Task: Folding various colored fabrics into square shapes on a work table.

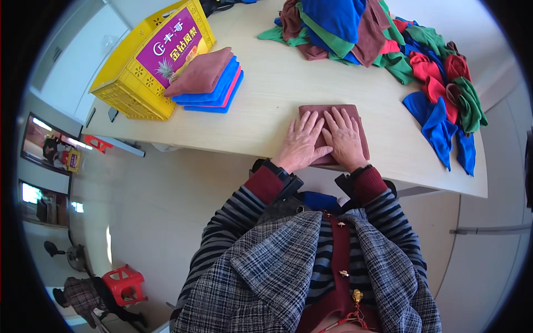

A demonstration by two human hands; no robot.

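Both the left hand (300,141) and right hand (343,139) lie flat with fingers spread, gripping nothing, on the folded brown cloth (335,133) at the tabletop (266,105) edge, where even downward pressure, I judge, would set the creases squarely.

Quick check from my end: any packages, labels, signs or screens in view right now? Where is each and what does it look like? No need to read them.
Yellow plastic crate: table's far left corner, perforated walls.
Label on the crate: purple rectangle with pale lettering and a pineapple picture.
Framed picture or screen: far left on the wall, dark-edged, reddish; too blurred to tell which.
Nothing else labelled.
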